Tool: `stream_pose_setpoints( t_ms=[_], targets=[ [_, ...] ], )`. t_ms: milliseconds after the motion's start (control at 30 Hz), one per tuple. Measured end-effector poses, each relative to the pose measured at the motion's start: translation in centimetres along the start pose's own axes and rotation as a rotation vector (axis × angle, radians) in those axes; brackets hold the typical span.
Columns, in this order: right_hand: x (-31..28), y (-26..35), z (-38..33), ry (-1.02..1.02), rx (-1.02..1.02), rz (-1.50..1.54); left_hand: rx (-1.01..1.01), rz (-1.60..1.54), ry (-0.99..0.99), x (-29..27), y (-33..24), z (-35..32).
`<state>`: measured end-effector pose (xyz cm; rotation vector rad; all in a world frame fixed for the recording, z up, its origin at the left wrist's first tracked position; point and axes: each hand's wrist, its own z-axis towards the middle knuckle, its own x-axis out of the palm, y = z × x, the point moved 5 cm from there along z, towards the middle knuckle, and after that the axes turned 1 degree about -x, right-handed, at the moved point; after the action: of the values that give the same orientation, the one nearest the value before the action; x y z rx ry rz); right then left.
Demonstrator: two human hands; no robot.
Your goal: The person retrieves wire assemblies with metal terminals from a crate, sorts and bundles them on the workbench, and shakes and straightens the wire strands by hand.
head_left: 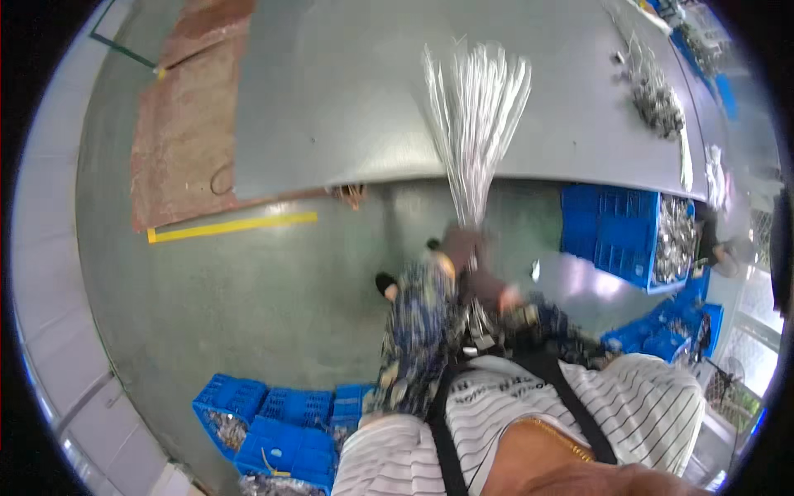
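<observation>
A long bundle of thin white cables (480,124) fans out over the grey tabletop (347,99) and runs down past the table's near edge toward my body. My left hand (460,245), in a brownish glove, is closed round the gathered strands just below that edge. Closer to my chest, my right hand (483,288), gloved alike, is also closed on the bundle. Motion blurs both hands, so single fingers do not show. Below them hang the bundle's shiny metallic-looking ends (476,324), partly hidden by my sleeves.
More cables with grey ends (657,107) lie at the table's right. Blue crates (608,227) of silvery parts stand under the right side; others (285,446) sit at lower left. A reddish-brown board (186,132) adjoins the table's left. Yellow tape (231,226) marks the floor.
</observation>
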<state>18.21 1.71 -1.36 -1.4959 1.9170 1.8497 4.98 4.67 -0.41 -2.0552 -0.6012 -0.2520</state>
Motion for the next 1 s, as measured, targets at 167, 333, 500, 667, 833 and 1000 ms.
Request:
stream_pose_setpoints(
  t_ms=[167,333,500,667,833,1000],
  targets=[
    [-4.0,7.5,3.9,0.355,0.531,0.464,0.331,-0.051,0.140,-0.2,-5.5,0.6],
    [-13.7,12.3,4.6,0.017,0.025,0.892,0.616,0.446,0.305,9.8,-22.9,-9.4],
    [-2.1,4.1,1.7,0.074,-0.056,0.108,0.668,0.481,0.152,0.8,-5.6,-1.1],
    [1.0,0.8,2.3,0.266,0.034,0.112,-0.127,-0.044,-0.220,0.4,2.2,-1.1],
    [-13.6,14.3,4.5,0.360,-0.181,0.119,0.333,-0.285,0.100,7.6,-18.3,-8.1],
    [-15.0,15.3,1.0,0.077,-0.343,0.145,1.198,0.527,0.267,12.2,-23.6,-13.3]
  ],
)
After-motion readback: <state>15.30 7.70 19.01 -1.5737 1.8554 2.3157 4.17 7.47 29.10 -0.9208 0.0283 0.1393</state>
